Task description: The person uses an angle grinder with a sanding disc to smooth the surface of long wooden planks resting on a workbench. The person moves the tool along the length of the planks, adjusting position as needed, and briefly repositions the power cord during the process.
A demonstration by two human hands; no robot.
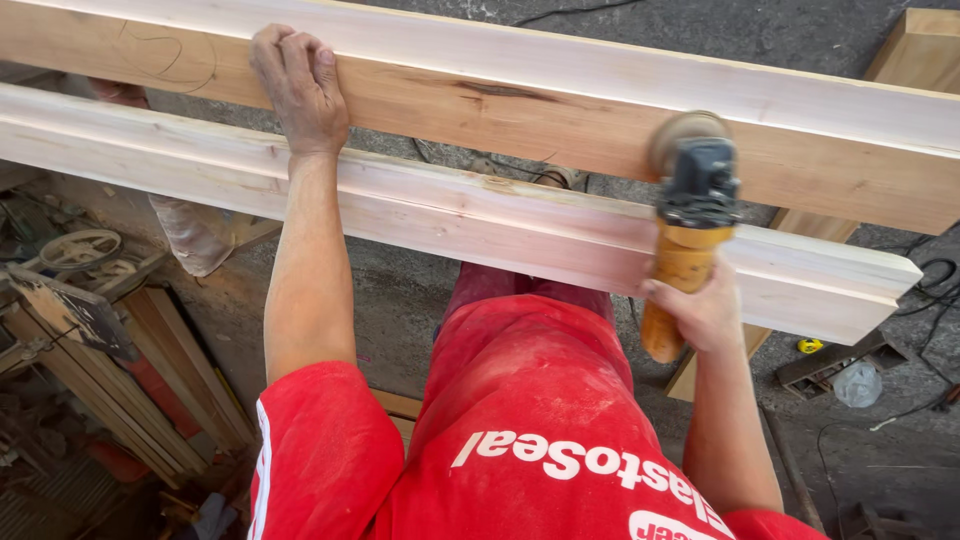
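My left hand rests palm down on the top edge of the upper pale wooden plank, fingers curled over it. A second long plank lies parallel just below it. My right hand grips the yellow handle of an angle grinder. Its dark head points up and its blurred round disc meets the face of the upper plank. My red shirt and shorts fill the lower middle of the view.
Wooden strips and a pulley wheel lie at the lower left. A dusty pale boot stands under the planks. Cables, a yellow tape measure and a plastic bag lie on the concrete floor at the right.
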